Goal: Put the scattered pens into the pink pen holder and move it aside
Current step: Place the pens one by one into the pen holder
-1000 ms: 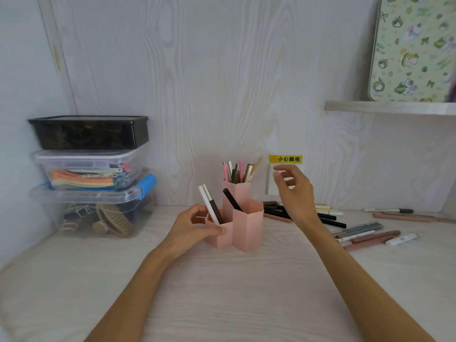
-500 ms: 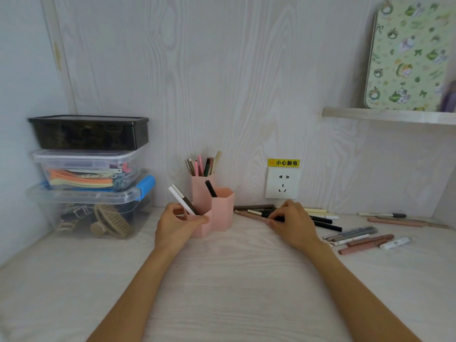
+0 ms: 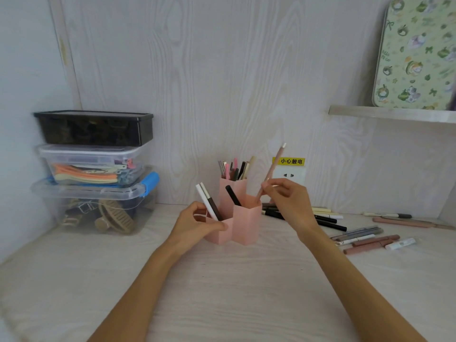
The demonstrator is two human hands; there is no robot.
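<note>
The pink pen holder (image 3: pixel 246 225) stands mid-table with three hexagonal cups of different heights, each holding pens. My left hand (image 3: pixel 195 224) grips its lowest cup on the left side. My right hand (image 3: pixel 290 202) pinches a long pink-brown pen (image 3: pixel 276 162), tilted, its lower end inside the middle cup. Several scattered pens (image 3: pixel 328 219) lie on the table to the right of the holder, black, cream, grey and pink ones.
Three stacked plastic boxes (image 3: pixel 96 174) stand at the back left. A wall socket (image 3: pixel 290 175) with a yellow label sits behind the holder. A shelf (image 3: pixel 392 114) with a floral tin is at the upper right.
My right hand has picked a pink-brown pen off the table and lifted it to the holder's middle cup. My left hand stays on the holder.
</note>
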